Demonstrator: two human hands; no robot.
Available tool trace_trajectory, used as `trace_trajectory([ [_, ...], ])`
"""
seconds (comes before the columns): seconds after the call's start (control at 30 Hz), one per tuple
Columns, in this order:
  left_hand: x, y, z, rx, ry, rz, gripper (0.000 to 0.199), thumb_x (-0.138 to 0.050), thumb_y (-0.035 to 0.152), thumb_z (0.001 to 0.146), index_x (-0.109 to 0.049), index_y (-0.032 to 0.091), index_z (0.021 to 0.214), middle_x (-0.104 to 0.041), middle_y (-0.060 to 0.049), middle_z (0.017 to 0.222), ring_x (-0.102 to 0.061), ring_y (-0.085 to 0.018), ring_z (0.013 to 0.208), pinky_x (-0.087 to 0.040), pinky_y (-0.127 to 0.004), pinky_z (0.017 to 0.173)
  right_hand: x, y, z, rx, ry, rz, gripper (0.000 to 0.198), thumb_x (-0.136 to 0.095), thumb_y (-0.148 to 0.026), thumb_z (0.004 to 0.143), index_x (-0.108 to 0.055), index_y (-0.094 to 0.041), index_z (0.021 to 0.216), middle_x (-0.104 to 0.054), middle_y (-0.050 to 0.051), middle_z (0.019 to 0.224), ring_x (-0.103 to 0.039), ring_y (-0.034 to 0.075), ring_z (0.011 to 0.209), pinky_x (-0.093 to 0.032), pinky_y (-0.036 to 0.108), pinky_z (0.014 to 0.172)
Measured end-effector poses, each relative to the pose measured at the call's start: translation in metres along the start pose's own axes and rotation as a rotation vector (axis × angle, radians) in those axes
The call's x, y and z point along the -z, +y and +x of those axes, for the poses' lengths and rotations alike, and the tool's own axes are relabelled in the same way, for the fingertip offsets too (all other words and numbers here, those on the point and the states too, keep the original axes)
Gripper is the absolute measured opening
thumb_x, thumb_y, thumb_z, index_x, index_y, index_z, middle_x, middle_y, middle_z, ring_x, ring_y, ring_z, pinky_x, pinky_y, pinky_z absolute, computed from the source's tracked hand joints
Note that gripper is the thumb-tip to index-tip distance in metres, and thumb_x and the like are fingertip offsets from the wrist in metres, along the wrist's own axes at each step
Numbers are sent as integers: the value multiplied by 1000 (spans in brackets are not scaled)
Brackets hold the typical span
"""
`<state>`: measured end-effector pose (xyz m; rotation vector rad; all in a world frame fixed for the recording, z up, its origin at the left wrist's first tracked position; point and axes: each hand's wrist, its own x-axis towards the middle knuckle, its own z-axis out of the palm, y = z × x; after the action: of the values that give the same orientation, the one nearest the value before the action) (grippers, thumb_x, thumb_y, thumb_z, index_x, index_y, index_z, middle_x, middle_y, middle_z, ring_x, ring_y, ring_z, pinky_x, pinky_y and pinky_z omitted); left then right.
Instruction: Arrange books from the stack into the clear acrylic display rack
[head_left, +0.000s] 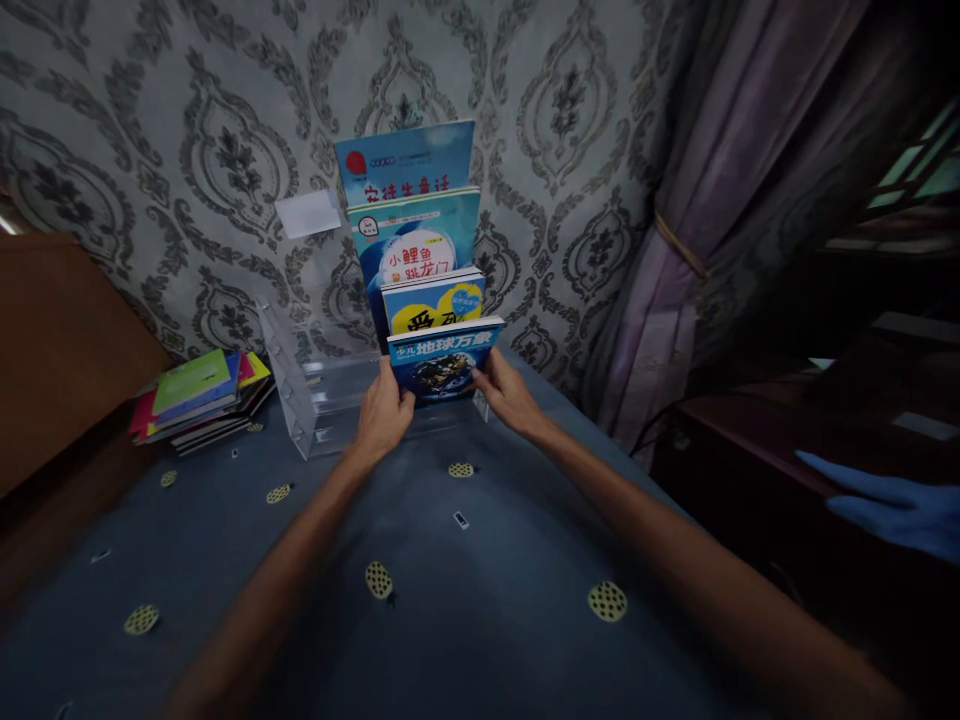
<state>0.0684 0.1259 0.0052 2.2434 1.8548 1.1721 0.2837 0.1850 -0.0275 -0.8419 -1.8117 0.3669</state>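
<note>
A dark blue book with a globe on its cover stands upright at the front of a clear plastic tiered rack. My left hand grips its left edge, thumb on the cover. On the opposite edge my right hand is closed in the same way. Behind it, in rising steps, stand a blue and yellow book, a teal book with a white oval and a taller blue book. The left part of the rack holds no books.
Several stacked books lie left of the rack, near a brown box-like surface. A patterned wall rises behind, with a tied purple curtain at right. A blue-gloved hand shows at the right edge.
</note>
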Motion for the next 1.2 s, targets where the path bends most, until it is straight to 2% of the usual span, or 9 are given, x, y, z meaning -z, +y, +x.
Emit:
trace_trajectory([
  [0.07, -4, 0, -1, 3, -5, 29, 45, -49, 12, 88, -41, 8, 132, -68, -11, 98, -67, -26, 92, -53, -37, 84, 1, 5, 0, 15, 5, -24, 30, -47, -35, 94, -53, -22, 120, -67, 10, 106, -66, 27, 93, -58, 47, 83],
  [0.23, -5, 1, -6, -23, 56, 139, 27, -49, 20, 97, -46, 13, 123, -66, -16, 114, -66, -28, 108, -52, -36, 87, 2, 11, -1, 34, 197, -124, 31, -51, -24, 88, -58, -22, 119, -63, 11, 109, -63, 27, 99, -57, 42, 79],
  [0.5, -3, 6, -7, 119, -50, 270, 21, -41, 26, 104, -47, 15, 120, -73, -12, 101, -73, -27, 94, -51, -31, 78, -1, 11, 1, -44, 206, -194, 32, -51, -26, 88, -66, -20, 116, -65, 10, 98, -63, 28, 86, -56, 45, 78],
  [0.63, -5, 13, -8, 144, -79, 330, 21, -37, 25, 104, -49, 13, 117, -73, -16, 107, -73, -28, 95, -51, -30, 75, -2, 12, 1, -91, 183, -208, 35, -47, -30, 91, -70, -19, 116, -63, 11, 97, -63, 29, 87, -55, 47, 80],
  [0.8, -2, 20, -6, 167, -135, 349, 27, -34, 25, 105, -49, 11, 123, -72, -20, 112, -73, -32, 97, -53, -34, 77, -4, 15, 2, -78, 238, -159, 44, -48, -30, 91, -63, -20, 131, -62, 13, 107, -62, 31, 100, -54, 50, 89],
  [0.87, -2, 21, -4, 177, -125, 344, 35, -34, 24, 104, -42, 9, 135, -73, -21, 111, -74, -33, 96, -53, -37, 79, -5, 16, 2, -77, 227, -124, 43, -47, -29, 91, -63, -22, 131, -62, 12, 109, -61, 31, 102, -55, 52, 89],
  [0.93, -3, 22, -2, 176, -103, 337, 48, -34, 23, 104, -28, 6, 148, -73, -22, 111, -74, -33, 96, -54, -39, 80, -7, 17, 2, -77, 208, -98, 42, -47, -29, 91, -63, -24, 130, -63, 12, 108, -61, 31, 102, -55, 52, 89],
  [1.0, -4, 21, 0, 166, -97, 341, 55, -34, 22, 103, -18, 5, 153, -72, -23, 113, -74, -34, 97, -55, -40, 81, -7, 16, 3, -78, 201, -89, 42, -46, -28, 91, -63, -23, 130, -64, 12, 105, -62, 31, 101, -55, 53, 88],
  [1.2, -4, 22, 4, 160, -118, 397, 44, -34, 23, 104, -35, 6, 145, -71, -22, 114, -73, -34, 99, -55, -40, 82, -8, 16, 4, -105, 186, -80, 45, -45, -27, 91, -64, -19, 130, -64, 12, 102, -62, 30, 96, -55, 50, 85],
])
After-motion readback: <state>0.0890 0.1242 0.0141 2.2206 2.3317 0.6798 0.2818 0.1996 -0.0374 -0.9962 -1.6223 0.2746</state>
